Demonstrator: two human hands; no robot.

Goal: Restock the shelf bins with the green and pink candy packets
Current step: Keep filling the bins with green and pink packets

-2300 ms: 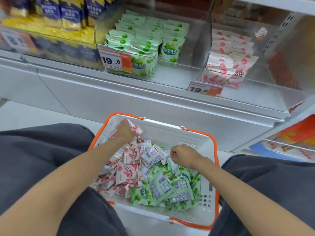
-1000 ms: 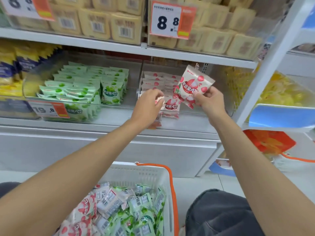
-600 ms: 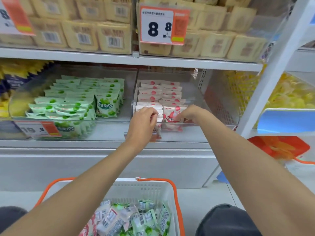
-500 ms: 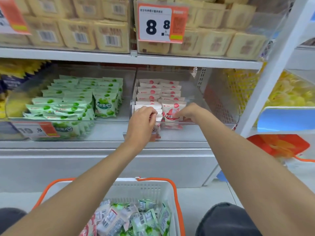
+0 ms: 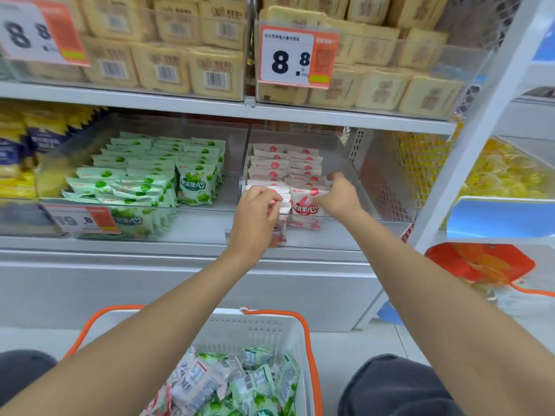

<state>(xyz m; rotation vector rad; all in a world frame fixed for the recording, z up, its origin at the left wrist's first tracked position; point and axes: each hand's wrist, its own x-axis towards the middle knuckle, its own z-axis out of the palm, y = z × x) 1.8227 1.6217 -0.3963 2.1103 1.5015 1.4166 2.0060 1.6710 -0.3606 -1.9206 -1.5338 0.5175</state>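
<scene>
head view: both arms reach to the lower shelf, basket below them
left hand [image 5: 256, 214]: fingers [image 5: 270, 198] curled tight, pinching the left pink packet [image 5: 283, 205] by its edge at the bin front
right hand [image 5: 339, 198]: thumb in front, fingertips behind, narrow, gripping the top of the front pink packet [image 5: 303, 207]
front pink packet: upright, just left of the right thumb, touching the left pink packet; print reads "果滋果心" with red fruit art
pink rows [image 5: 285, 163]: two columns standing on edge, just behind both sets of fingertips; small red brand mark, unreadable
pink bin [image 5: 345, 232]: clear wall, in front of and below the fingers
green packets [image 5: 141, 181]: well left of the left fingers, in the green bin [image 5: 207, 219]; one faces out, "果滋果心", green fruit art
bin tag [image 5: 82, 222]: "19.8", white and orange, seen through clear plastic, left of the left hand
upper tag [image 5: 295, 57]: "8.8", above the fingers; small text blurred
second tag [image 5: 36, 34]: "8.8", far upper left
beige packs [image 5: 168, 67]: barcodes facing out, shelf above the hands
basket [image 5: 306, 331]: white, orange rim, under the forearms
loose packets [image 5: 240, 382]: green and pink, barcode backs up, in the basket
</scene>
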